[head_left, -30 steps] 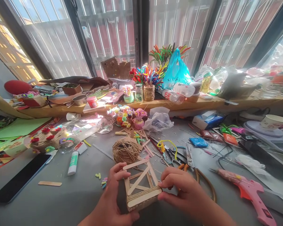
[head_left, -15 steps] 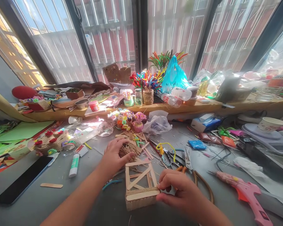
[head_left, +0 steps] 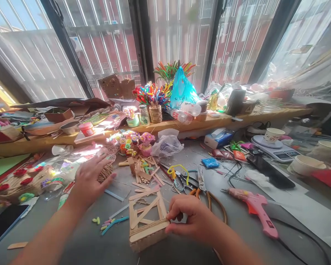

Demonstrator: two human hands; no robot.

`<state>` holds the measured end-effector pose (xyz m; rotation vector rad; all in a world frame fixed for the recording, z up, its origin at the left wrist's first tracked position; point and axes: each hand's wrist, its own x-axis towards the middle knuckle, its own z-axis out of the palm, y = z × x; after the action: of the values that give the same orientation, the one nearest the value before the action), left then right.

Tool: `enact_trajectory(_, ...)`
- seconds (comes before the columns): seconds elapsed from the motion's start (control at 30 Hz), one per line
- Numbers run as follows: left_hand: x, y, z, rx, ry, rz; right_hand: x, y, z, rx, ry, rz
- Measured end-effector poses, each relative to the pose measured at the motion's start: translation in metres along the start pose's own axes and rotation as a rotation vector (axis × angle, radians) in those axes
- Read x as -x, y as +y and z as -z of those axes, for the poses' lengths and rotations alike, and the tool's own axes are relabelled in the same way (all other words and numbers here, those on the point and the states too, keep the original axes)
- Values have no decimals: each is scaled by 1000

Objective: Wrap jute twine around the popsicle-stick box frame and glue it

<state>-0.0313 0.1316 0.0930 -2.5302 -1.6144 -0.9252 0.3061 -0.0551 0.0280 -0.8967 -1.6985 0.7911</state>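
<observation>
My left hand (head_left: 91, 178) is over a ball of brown twine (head_left: 105, 172), its fingers and thumb curved around it; the palm hides part of the ball. My right hand (head_left: 191, 217) pinches the right front corner of a small craft-stick box (head_left: 149, 235). Open frames with diagonal sticks form the box, and twine runs across it just behind its front stick. The fingertips hide that corner. Loose craft sticks (head_left: 143, 173) lie in a pile behind the box. Short blue pipe-cleaner pieces (head_left: 114, 223) rest to its left.
Scissors (head_left: 201, 178) and pliers lie right of the pile. A pink glue gun (head_left: 256, 209) with its cord is farther right. A phone (head_left: 8, 224) lies at left. Flower crafts (head_left: 146, 143) and a plastic bag (head_left: 167, 144) stand behind, below a cluttered window ledge (head_left: 121, 133).
My left hand has carried the twine ball leftward, away from the stick pile. My right hand keeps its pinch on the box corner. The view has turned to the right.
</observation>
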Motion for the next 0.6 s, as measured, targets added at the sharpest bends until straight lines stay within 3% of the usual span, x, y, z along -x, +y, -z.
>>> enact_trajectory(0.13, -6, -11, -9, -75, -12, 59, 0, -2, 0, 3, 7, 4)
enact_trajectory(0.3, -9, -32, 8, -51, 31, 222, 2, 3, 2, -5, 6, 11)
enact_trajectory(0.47, -6, -30, 13, 138, 82, 377, 5, 5, 10, 1, 3, -6)
enact_trajectory(0.6, -20, -30, 0, 391, -31, 491, 5, 3, 13, 13, -3, -10)
